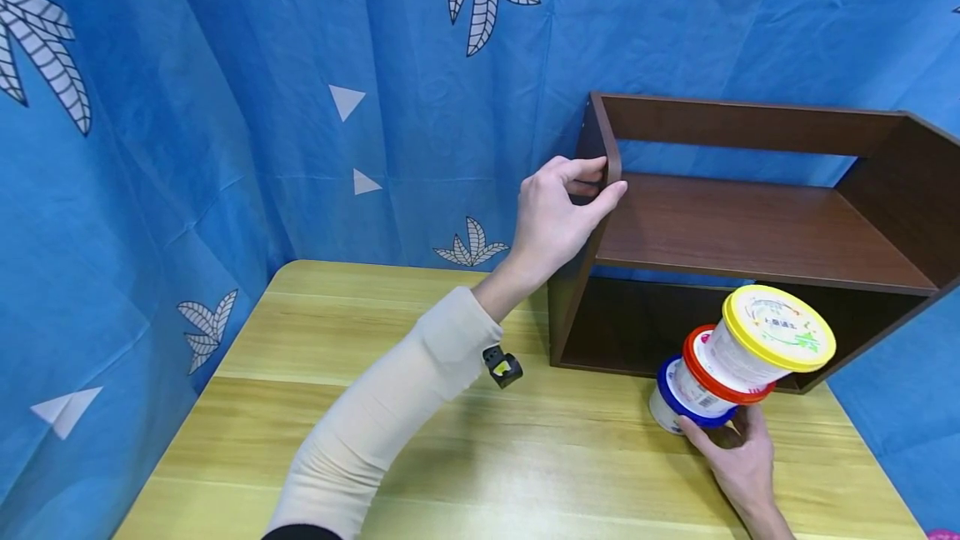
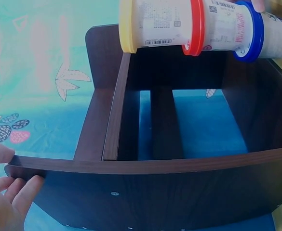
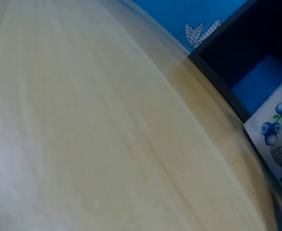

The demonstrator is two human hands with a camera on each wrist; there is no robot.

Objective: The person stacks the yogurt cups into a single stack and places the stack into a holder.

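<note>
My left hand (image 1: 551, 215) pinches the upper front edge of the left side panel of a dark brown wooden shelf (image 1: 750, 223). In the left wrist view its fingers (image 2: 29, 192) lie on the panel's outer face. Three round tubs stand stacked in front of the shelf: a yellow-lidded tub (image 1: 780, 332) on top, a red-lidded tub (image 1: 697, 394) in the middle, a blue-lidded tub (image 1: 666, 413) at the bottom. My right hand (image 1: 742, 469) grips the bottom tub near its blue lid. Blueberries are printed on that tub's side (image 3: 275, 130) in the right wrist view.
The shelf has an upper board and a lower compartment, and stands at the back right of the light wooden table (image 1: 450, 457). A blue curtain (image 1: 300, 107) with leaf prints hangs behind. A small black wrist camera (image 1: 502, 367) sits at my left sleeve.
</note>
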